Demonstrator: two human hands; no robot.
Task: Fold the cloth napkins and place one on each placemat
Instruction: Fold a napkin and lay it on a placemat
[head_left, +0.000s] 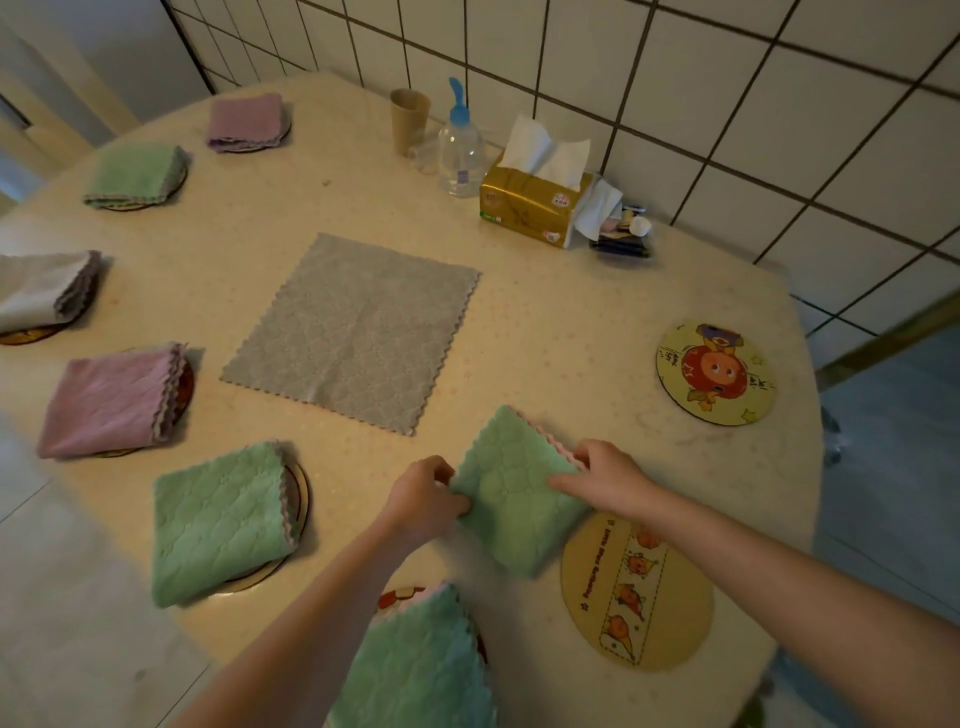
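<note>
Left hand (423, 496) pinches near-left edge of folded green napkin (511, 499); right hand (605, 475) grips its pink-trimmed right edge. Napkin lies on worktop (545, 332), its near corner overlapping carrot placemat (636, 592). Unfolded grey napkin (353, 332) beyond it. Bare cartoon placemat (716, 372) far right of it.

A quilted mint-green folded cloth napkin with pink scalloped edging (511, 493) lies near a flat grey diamond-quilted square cloth (353, 332), a round yellow placemat printed with orange carrots (636, 592), and a gold-wrapped tissue pack (535, 205) on the speckled cream table (571, 338).
</note>
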